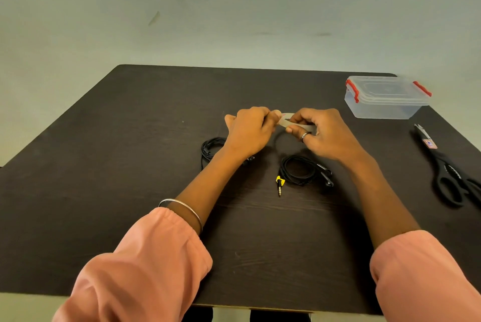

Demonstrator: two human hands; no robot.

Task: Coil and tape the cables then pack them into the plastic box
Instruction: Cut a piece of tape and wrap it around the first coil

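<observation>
Both hands are raised over the middle of the dark table. My right hand (321, 133) grips a roll of clear tape (299, 123), and my left hand (251, 129) pinches the tape's free end at the roll. Below them lies a coiled black cable (299, 169) with a yellow-marked jack plug (280, 184). A second black cable coil (212, 148) lies to the left, partly hidden by my left wrist. The clear plastic box (385, 97) with red clips stands shut at the far right corner.
Black-handled scissors (447, 170) lie along the right edge of the table (117, 165). A pale wall rises behind the table's far edge. Pink sleeves cover both forearms near the front edge.
</observation>
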